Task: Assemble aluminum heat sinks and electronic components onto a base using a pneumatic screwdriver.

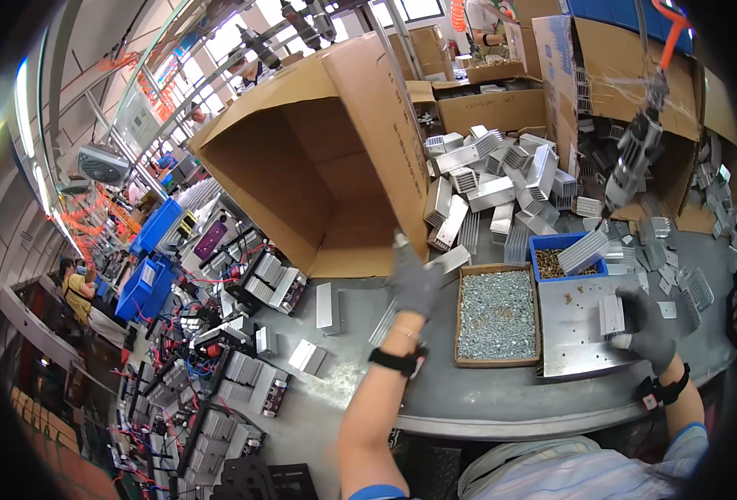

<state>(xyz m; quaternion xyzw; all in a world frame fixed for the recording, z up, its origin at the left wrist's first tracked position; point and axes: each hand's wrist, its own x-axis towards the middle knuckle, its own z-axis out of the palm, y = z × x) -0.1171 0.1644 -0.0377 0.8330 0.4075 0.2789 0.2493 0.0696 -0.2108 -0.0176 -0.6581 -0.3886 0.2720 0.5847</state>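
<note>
My right hand [650, 329], in a grey glove, grips a small silver finned heat sink [610, 316] by its right side. That piece stands on a flat metal plate [564, 354] with holes in it. My left hand [416, 282], also gloved, reaches out by the near edge of a large open cardboard box [385, 150], one finger stretched upward. Another heat sink [452, 260] touches or nearly touches its right side; the other fingers are partly hidden. A shallow carton of small silver screws [497, 317] lies between my hands. Behind the plate, a blue bin [543, 268] holds brass-coloured screws, a heat sink resting across it.
A heap of heat sinks [493, 192] covers the back of the bench. An electric screwdriver [635, 158] hangs above the right side. Loose heat sinks [328, 308] lie left of my arm, beside wired assemblies [248, 379]. Other people [81, 287] work farther off.
</note>
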